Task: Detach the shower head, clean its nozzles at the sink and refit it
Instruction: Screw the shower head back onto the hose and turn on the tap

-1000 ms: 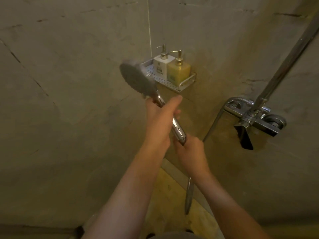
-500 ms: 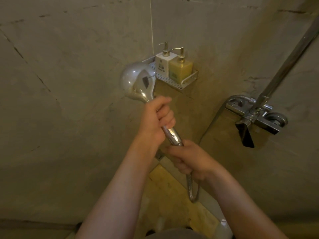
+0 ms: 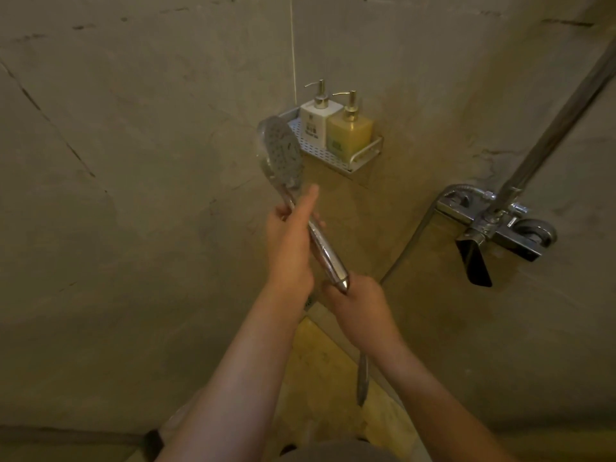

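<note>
**Unscrewing the shower head from its hose**

The left hand is wrapped around the upper handle of the shower head, thumb stretched along it, probably to steady it. The right hand is closed around the hose joint at the handle's lower end, a grip suited to twisting the nut loose. The head sits mid-air in front of the corner shelf with its 2 bottles, well apart from the tap.

Half a second ago the head's shiny back faced the camera; now the nozzle face shows, so the handle has turned.
</note>
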